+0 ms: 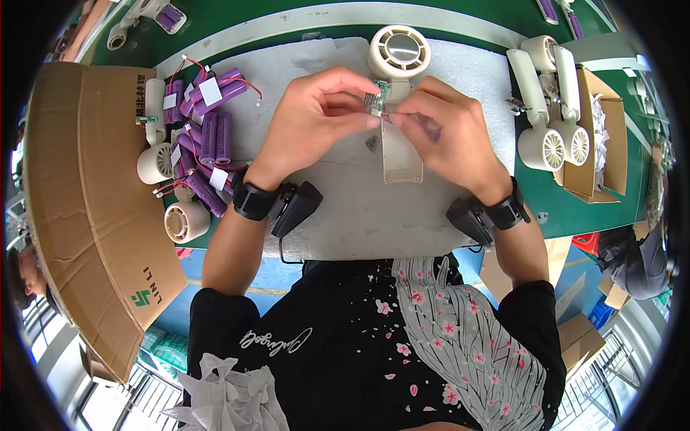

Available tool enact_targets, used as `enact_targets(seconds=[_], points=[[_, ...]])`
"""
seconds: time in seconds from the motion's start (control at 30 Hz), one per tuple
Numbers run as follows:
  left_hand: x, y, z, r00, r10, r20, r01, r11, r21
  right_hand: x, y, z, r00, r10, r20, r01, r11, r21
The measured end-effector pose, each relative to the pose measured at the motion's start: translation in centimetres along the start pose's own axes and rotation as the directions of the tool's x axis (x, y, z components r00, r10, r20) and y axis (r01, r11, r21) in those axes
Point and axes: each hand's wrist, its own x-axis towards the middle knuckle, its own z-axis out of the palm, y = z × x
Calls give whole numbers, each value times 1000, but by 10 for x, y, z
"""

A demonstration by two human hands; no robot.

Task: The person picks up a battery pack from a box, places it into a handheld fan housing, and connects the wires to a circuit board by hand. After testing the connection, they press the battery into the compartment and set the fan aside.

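Observation:
A cream handheld fan [399, 69] lies on the grey foam mat [316, 208], round head away from me and its hollow handle shell [402, 161] toward me. Over the handle, my left hand [313, 118] pinches a small green circuit board [376, 99] between thumb and fingers. My right hand [453, 129] is closed at the board's lower edge, fingertips pinching what looks like a thin wire connector [386, 116]. Part of a purple battery cell [431, 132] shows beneath the right hand. The right fingers hide how wire and board meet.
Purple battery packs [215, 136] with red and black leads lie left of the mat, near cream fan parts [187, 220] and a large cardboard box [93, 187]. Several cream fans [543, 147] lie on the right beside an open carton [611, 144] holding white paper.

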Motion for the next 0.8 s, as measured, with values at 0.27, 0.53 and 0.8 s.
enact_targets(seconds=[0.27,0.53,0.8], points=[[-2,2,3,1000,19,-24,-18,999,45,0,2,2,998,-58,-26,58,998,-2],[-2,2,6,997,73,-26,-70,993,98,-1,3,2,996,-91,-12,91,996,9],[-2,0,7,991,125,-38,-119,984,130,0,2,1,994,-109,-15,110,994,2]])
